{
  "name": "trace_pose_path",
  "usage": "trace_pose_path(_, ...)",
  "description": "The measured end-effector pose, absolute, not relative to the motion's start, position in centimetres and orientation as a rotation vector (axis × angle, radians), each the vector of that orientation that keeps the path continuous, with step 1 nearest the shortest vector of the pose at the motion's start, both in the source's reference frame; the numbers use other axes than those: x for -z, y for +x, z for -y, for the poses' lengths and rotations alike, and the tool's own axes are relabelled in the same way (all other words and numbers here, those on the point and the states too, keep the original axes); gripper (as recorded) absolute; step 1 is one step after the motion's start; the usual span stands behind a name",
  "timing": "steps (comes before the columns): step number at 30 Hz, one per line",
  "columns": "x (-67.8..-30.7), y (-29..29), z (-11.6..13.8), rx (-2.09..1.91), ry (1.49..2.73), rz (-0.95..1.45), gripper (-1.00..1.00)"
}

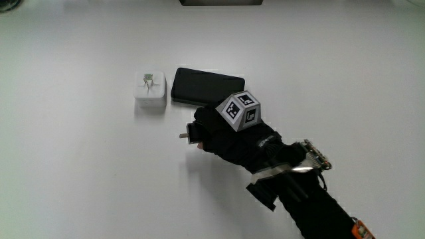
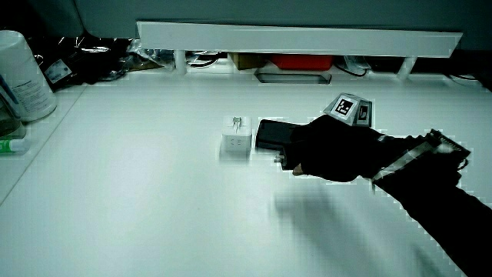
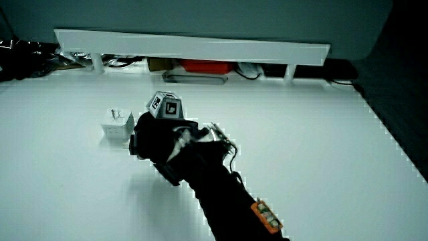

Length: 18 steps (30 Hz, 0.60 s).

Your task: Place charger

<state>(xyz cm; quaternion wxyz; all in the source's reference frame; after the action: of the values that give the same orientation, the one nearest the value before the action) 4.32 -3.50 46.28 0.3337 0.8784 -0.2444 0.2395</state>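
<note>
The hand (image 1: 222, 133) hovers just over the table, its fingers curled around a small dark charger (image 1: 188, 135) whose metal prongs stick out past the fingertips. It is held just nearer to the person than a flat black slab (image 1: 202, 85). Beside the slab a white cube charger (image 1: 149, 91) stands on the table with its prongs up. In both side views the hand (image 2: 330, 150) (image 3: 157, 144) shows with the patterned cube on its back, close to the white cube charger (image 2: 236, 136) (image 3: 116, 126). Most of the held charger is hidden inside the glove.
A low white partition (image 2: 300, 38) (image 3: 194, 45) runs along the table's edge farthest from the person, with a red item (image 2: 301, 61) and cables under it. A white bottle (image 2: 23, 73) stands at a corner of the table in a side view.
</note>
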Motion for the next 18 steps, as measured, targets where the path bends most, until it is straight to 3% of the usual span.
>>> trace_pose_path(18, -52.8, 2.6, 3.1, -0.539, 2.226, 0.52, 0.0)
